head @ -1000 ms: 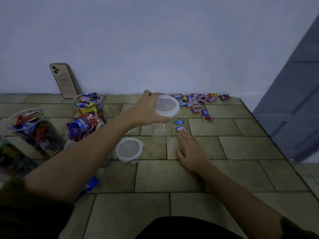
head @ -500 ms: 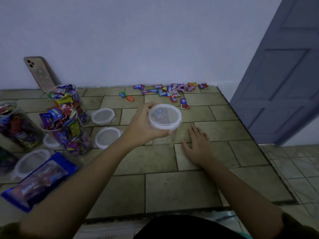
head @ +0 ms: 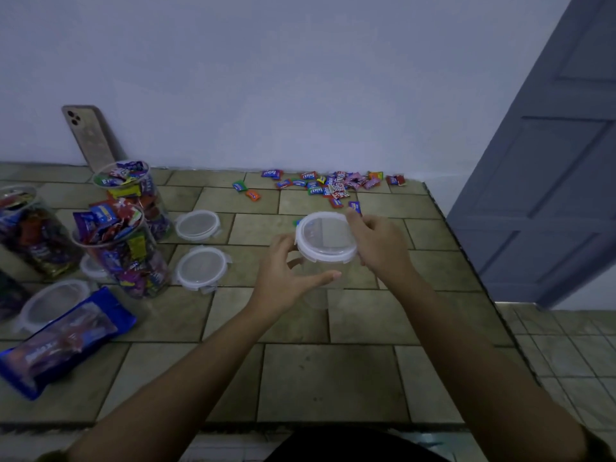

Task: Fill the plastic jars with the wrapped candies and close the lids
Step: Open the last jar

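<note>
A clear, empty plastic jar (head: 316,288) with a white-rimmed lid (head: 325,235) on top is held above the tiled floor at centre. My left hand (head: 286,278) grips the jar's body just under the lid, thumb stretched across the front. My right hand (head: 380,245) holds the lid's right edge, fingers curled over the rim. Loose wrapped candies (head: 333,187) lie scattered by the wall behind the jar. Open jars packed with candies (head: 130,251) (head: 138,191) (head: 30,230) stand at the left.
Loose lids (head: 197,225) (head: 202,266) (head: 53,300) lie on the tiles near the full jars. A blue candy bag (head: 63,341) lies front left. A phone (head: 88,135) leans on the wall. A grey door (head: 550,161) stands right, past the platform's edge (head: 466,255).
My right hand has left the floor and taken the lid's right edge. My left hand has shifted from the lid down to the jar's body, and the jar has come nearer to me.
</note>
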